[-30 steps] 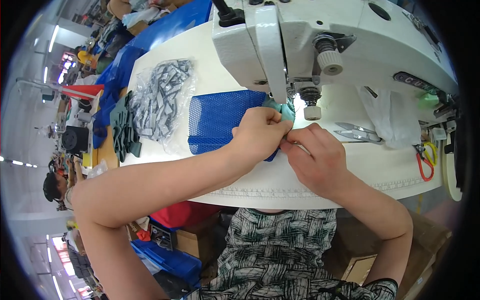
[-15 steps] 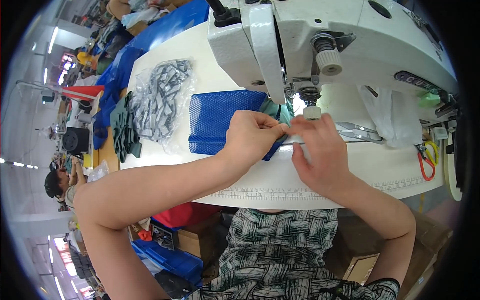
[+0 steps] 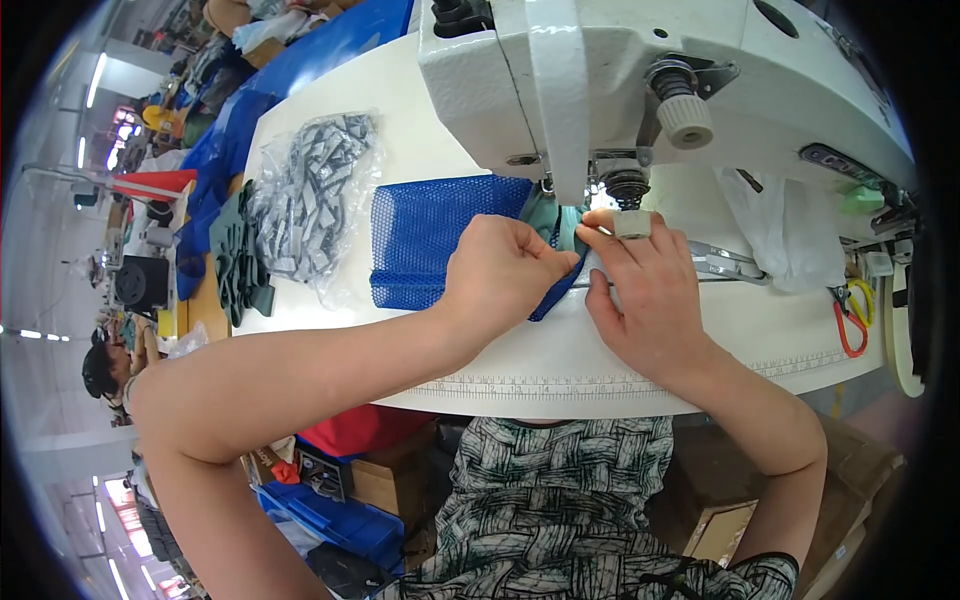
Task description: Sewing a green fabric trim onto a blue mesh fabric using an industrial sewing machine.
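Observation:
A piece of blue mesh fabric (image 3: 425,235) lies on the white table, its right end by the needle area of a white sewing machine (image 3: 485,105). Pale green fabric (image 3: 543,214) shows at that end, partly under the machine head. My left hand (image 3: 505,275) is closed, thumb and fingers pinching the edge of the blue mesh fabric. To its right, my right hand (image 3: 648,305) has its fingers stretched forward and its thumb apart. Its fingertips are at the fabric edge beside the lit needle area; the machine's knob hides part of them.
A clear plastic bag of grey pieces (image 3: 315,195) lies left of the mesh, beside dark green fabric pieces (image 3: 237,260). Metal scissors (image 3: 728,262) and a white plastic bag (image 3: 790,235) are at right, with red-and-yellow-handled snips (image 3: 852,325). A ruler strip (image 3: 545,385) follows the front edge.
My right hand has shifted slightly right and its fingertips have come forward to the fabric edge by the needle. My left hand keeps its pinch. The whole view has shifted slightly.

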{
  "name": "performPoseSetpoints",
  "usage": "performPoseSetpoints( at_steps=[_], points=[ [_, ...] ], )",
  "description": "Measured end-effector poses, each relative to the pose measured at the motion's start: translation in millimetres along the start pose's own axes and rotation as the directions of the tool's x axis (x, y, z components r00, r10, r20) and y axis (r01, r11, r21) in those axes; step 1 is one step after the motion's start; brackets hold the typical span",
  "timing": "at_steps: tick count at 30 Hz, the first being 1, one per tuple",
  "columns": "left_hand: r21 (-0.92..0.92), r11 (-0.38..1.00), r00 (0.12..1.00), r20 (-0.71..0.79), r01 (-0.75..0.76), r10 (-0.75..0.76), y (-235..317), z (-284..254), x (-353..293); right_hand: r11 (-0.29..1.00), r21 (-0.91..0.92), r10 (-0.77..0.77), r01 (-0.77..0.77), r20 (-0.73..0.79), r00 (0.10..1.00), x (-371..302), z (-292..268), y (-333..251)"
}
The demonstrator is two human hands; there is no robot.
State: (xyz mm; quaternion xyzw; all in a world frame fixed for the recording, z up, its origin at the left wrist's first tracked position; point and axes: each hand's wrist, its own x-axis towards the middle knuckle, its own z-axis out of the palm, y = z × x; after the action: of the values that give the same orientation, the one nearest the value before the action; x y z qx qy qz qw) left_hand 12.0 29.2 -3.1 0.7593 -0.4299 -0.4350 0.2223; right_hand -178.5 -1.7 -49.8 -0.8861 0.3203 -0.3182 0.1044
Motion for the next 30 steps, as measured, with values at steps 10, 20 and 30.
performPoseSetpoints(
  at_steps=[10, 20, 30],
  points=[
    [-0.119, 0.985, 0.985, -0.131, -0.127, 0.111, -5, 14, -10, 0.999, -0.028, -0.018, 0.019, 0.017, 1.0, -1, 0, 1],
    [-0.187, 0.982, 0.998, -0.051, 0.02, -0.03, 0, 15, 0, 0.999, -0.047, -0.022, 0.022, 0.017, 1.0, -3, 4, 1],
    [-0.119, 0.992, 0.998, 0.04, 0.047, -0.043, 4, 7, -1, 0.998, -0.042, -0.046, 0.045, -0.017, 0.999, -3, 1, 1]
  ],
)
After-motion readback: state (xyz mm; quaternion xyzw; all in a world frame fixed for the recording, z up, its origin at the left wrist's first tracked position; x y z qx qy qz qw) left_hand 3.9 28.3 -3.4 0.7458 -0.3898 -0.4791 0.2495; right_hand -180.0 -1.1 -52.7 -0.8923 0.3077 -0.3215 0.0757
